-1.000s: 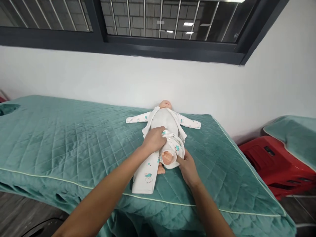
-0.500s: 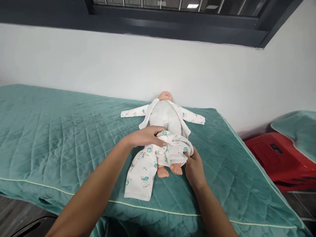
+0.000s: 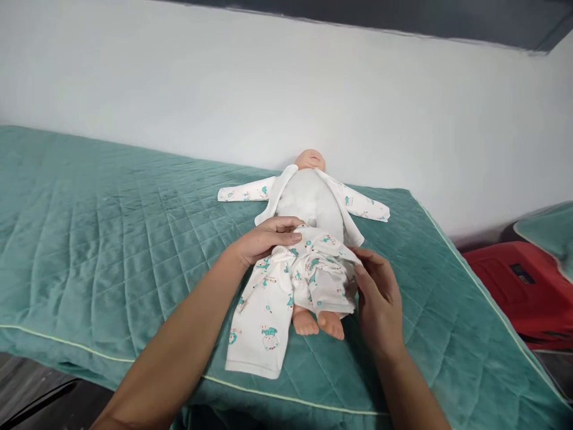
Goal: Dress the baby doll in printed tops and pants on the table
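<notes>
A baby doll lies on its back, its head toward the wall. An open white printed jacket has its sleeves spread to both sides. White baby pants with a teal animal print cover the doll's lower body, and both bare feet stick out below. One pant leg lies flat to the left of the feet. My left hand pinches the waist edge of the pants between thumb and fingers. On the other side, my right hand grips the right edge of the pants.
A green quilted cover with pale piping lies under the doll. Behind it rises a white wall with a dark frame above. Off the right edge stand a red plastic thing and a green cushion.
My right hand has moved up along the pants' right side and draws their edge outward. The pants sit flatter and higher on the doll. My view has tilted down.
</notes>
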`<control>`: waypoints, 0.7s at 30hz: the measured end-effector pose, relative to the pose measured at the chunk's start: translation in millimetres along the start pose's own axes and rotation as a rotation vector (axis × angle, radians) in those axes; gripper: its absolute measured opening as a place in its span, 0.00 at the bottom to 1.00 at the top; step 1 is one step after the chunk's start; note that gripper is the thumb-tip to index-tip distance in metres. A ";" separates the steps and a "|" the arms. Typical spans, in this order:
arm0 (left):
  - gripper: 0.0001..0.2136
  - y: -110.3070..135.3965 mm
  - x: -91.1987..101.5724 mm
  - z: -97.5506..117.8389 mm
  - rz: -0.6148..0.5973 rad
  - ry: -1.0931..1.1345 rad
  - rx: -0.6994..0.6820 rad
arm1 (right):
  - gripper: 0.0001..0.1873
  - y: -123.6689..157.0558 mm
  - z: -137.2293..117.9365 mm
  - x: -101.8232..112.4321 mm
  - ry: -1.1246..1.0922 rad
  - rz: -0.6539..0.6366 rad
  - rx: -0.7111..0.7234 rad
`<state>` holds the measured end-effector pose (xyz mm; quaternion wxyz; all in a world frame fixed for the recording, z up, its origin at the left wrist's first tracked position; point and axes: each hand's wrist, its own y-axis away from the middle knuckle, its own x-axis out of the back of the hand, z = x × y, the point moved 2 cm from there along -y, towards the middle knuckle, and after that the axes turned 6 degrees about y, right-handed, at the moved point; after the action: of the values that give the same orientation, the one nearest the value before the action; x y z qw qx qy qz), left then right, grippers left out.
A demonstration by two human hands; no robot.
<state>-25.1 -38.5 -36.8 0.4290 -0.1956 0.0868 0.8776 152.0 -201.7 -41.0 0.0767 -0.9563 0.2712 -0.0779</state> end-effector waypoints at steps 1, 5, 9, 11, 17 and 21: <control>0.18 -0.1 -0.8 0.2 0.010 0.016 -0.002 | 0.14 -8.7 -9.1 -2.1 0.084 -0.039 0.040; 0.19 -1.4 -6.8 3.0 0.055 0.047 -0.003 | 0.13 -55.4 -45.2 -20.9 0.341 -0.376 0.107; 0.20 -2.7 -9.8 4.3 0.058 0.053 -0.007 | 0.13 -87.7 -56.9 -46.3 0.381 -0.865 0.033; 0.20 -3.1 -8.3 2.4 0.070 0.071 -0.009 | 0.13 -93.9 -49.0 -52.9 0.276 -0.964 -0.061; 0.22 -1.3 -3.2 4.6 -0.024 -0.022 0.030 | 0.15 -103.3 -15.5 -47.6 -0.200 -0.654 -0.337; 0.24 3.3 -3.7 10.7 -0.164 -0.147 0.185 | 0.15 -100.6 -16.1 -51.9 -0.298 -0.624 -0.375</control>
<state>-28.5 -39.8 -25.5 0.5205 -0.0968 0.1194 0.8399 156.3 -91.3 -11.8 -0.0883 -0.9910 -0.0372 0.0930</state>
